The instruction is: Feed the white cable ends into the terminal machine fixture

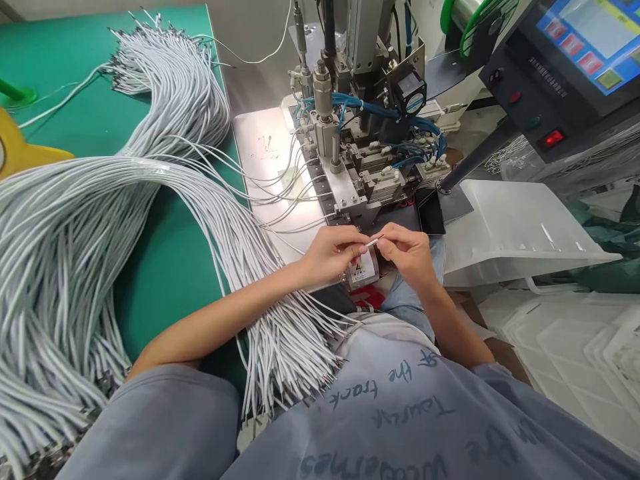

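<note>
Between my two hands is the end of a white cable [371, 244], its dark tip pointing right. My left hand [334, 253] pinches the white sheath with thumb and forefinger. My right hand [407, 253] is closed at the tip, thumb and forefinger pressed on the fine wire end. Just beyond my hands stands a metal machine [345, 160] with cylinders and blue air tubes. Several white cables run from its left side to a large bundle of white cables [280, 320], which drapes beside and under my left forearm.
A green mat [165, 267] carries more bundled white cables [190, 100]. A screen panel [575, 73] with a lit red switch hangs at upper right on a pole. A translucent white sheet [520, 227] lies right of my hands, and a green wire spool [470, 20] sits behind.
</note>
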Available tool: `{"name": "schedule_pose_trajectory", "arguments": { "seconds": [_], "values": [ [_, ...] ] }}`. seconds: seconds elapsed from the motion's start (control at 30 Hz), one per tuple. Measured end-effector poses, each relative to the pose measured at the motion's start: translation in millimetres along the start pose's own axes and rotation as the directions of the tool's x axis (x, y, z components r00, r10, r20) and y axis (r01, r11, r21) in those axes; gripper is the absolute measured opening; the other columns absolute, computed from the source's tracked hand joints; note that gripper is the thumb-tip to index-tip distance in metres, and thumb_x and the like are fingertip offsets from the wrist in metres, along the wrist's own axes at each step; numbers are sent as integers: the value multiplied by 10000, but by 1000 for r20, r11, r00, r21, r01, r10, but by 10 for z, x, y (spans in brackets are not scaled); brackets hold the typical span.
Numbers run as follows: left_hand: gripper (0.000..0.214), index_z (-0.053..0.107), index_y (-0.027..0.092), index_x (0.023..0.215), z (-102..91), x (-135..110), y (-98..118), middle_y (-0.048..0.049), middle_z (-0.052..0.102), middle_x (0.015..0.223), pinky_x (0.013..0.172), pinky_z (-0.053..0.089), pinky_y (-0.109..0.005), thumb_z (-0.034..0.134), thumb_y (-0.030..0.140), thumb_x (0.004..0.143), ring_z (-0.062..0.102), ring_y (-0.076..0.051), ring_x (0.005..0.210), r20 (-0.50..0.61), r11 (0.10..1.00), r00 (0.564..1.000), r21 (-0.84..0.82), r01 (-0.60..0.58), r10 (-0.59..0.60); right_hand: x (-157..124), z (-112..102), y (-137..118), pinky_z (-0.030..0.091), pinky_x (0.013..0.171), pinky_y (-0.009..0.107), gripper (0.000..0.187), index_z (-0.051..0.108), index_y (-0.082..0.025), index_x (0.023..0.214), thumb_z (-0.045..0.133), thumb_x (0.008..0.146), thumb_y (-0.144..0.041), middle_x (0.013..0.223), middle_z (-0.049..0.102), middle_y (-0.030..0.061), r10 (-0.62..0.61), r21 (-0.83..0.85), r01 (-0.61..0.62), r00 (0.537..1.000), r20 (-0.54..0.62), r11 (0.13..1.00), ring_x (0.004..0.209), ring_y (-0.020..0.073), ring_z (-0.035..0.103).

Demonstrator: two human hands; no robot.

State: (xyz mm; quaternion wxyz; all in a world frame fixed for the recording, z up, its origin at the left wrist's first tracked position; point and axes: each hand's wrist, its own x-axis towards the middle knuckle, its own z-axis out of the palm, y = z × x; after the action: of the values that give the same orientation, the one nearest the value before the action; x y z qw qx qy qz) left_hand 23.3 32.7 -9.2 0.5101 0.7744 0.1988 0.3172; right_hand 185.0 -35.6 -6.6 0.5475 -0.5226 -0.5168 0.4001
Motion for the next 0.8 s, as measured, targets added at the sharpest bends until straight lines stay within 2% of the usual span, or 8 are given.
{"name": "schedule_pose_trajectory", "arguments": {
  "seconds": [0.23, 0.3, 0.43, 0.5, 0.53, 0.6, 0.7, 0.8],
  "values": [
    [228, 660, 142, 849, -11, 10, -23, 1, 562, 603, 530, 418, -185, 448, 215, 890, 521, -76, 535, 73, 993, 997, 117, -20, 11, 135, -128, -56, 368, 519, 264, 191, 692, -178, 663, 626, 756, -332, 632, 562, 14, 64, -179, -38, 988, 142, 983, 593, 120, 484],
    [218, 659, 143, 837, -9, 11, -19, 3, 556, 604, 538, 412, -186, 457, 208, 886, 513, -77, 545, 58, 990, 998, 138, -26, 19, 122, -83, -16, 334, 498, 260, 191, 688, -173, 647, 625, 749, -321, 594, 530, 2, 60, -168, -44, 994, 95, 985, 555, 107, 443],
    [185, 657, 145, 810, 9, 5, -19, 9, 553, 594, 522, 393, -177, 490, 196, 872, 494, -72, 537, 31, 989, 999, 148, -29, 25, 37, 74, 72, 331, 503, 257, 173, 686, -177, 666, 612, 763, -300, 593, 516, -7, 39, -67, -45, 996, -83, 997, 555, 105, 439],
    [190, 659, 147, 810, 9, -4, -34, 4, 549, 598, 522, 384, -182, 487, 199, 873, 478, -76, 541, 16, 974, 998, 218, -62, 59, 10, 109, 72, 325, 505, 258, 171, 680, -178, 671, 600, 782, -281, 584, 495, -11, -20, -121, 2, 989, -145, 993, 548, 103, 425],
    [205, 662, 146, 829, 4, -8, -46, -4, 545, 610, 528, 382, -189, 471, 199, 880, 476, -83, 555, 13, 957, 996, 275, -87, 87, 11, 105, 60, 318, 504, 259, 178, 674, -176, 664, 592, 791, -270, 571, 473, -15, -56, -182, 29, 988, -146, 983, 538, 100, 407],
    [249, 665, 138, 899, -11, -14, -70, -25, 542, 651, 527, 367, -206, 421, 185, 890, 474, -99, 579, 41, 895, 990, 424, -140, 136, 39, 63, 30, 306, 507, 263, 200, 650, -171, 629, 575, 799, -245, 544, 425, -24, -100, -316, 72, 992, -75, 946, 516, 95, 369],
    [283, 664, 120, 930, -28, -13, -88, -47, 548, 685, 503, 325, -227, 388, 147, 872, 471, -115, 580, 99, 776, 985, 607, -170, 138, 111, 4, 38, 301, 515, 269, 233, 609, -170, 575, 559, 794, -235, 518, 373, -32, -71, -407, 90, 996, 61, 909, 498, 93, 341],
    [252, 664, 128, 838, -15, -4, -78, -35, 556, 668, 524, 343, -222, 413, 141, 859, 494, -114, 592, 60, 794, 997, 604, -75, 49, 138, 58, 148, 299, 510, 269, 271, 588, -173, 552, 556, 798, -282, 518, 367, -27, -58, -343, 47, 998, -19, 938, 507, 100, 345]
  ]
}}
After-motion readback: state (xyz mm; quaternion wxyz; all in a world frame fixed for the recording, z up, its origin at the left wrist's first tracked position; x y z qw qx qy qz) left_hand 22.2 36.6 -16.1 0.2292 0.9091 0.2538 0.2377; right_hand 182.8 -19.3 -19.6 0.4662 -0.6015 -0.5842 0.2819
